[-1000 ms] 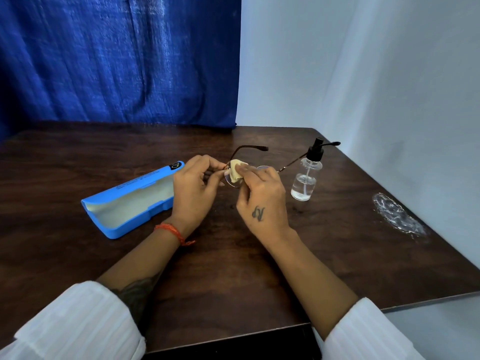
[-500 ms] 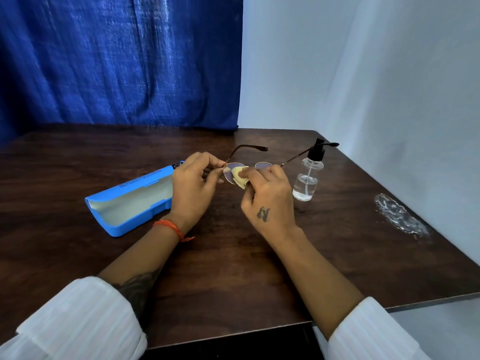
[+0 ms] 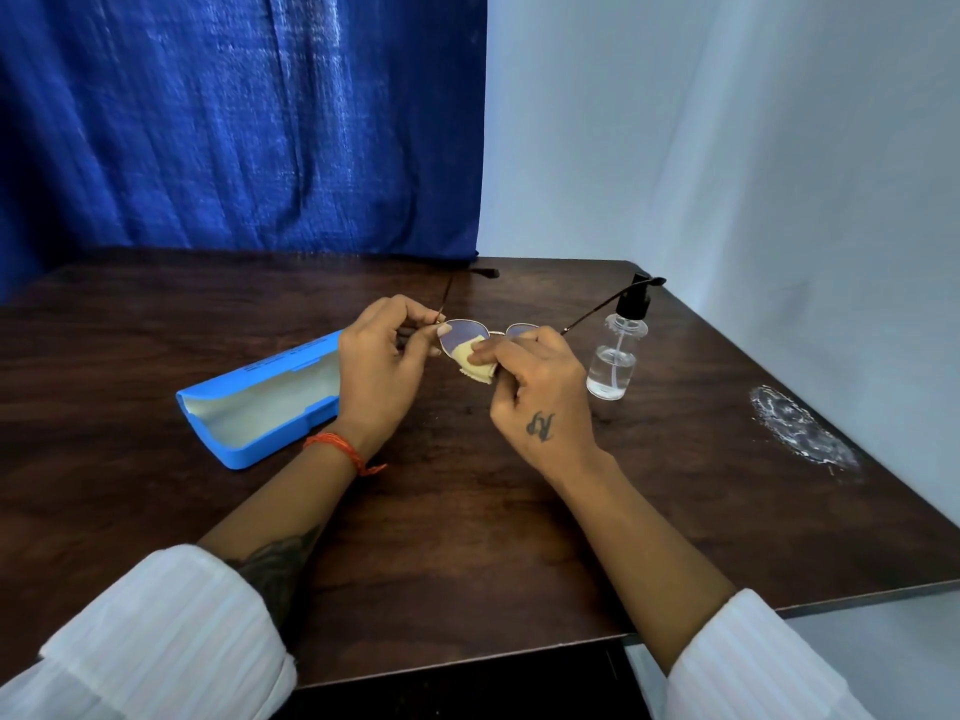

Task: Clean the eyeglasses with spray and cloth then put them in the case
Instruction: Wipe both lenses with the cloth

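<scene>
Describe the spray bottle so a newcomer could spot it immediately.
On the dark wooden table, look toward its right side, just beyond the right hand. There stands the small clear plastic spray bottle, upright, a little liquid inside. Its black pump top is unique here.

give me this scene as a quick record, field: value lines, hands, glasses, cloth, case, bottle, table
left hand: left hand pinches the eyeglasses at the left hinge
right hand: right hand presses the cloth on the left lens
eyeglasses: eyeglasses held above the table, temples unfolded, pointing away
cloth: cloth small, pale yellow, folded over the lens's lower edge
case: case blue, open, nothing visible inside, left of the hands
bottle: spray bottle clear, black pump, upright, right of the hands
table: table dark wood, whitish smear near its right edge
</scene>
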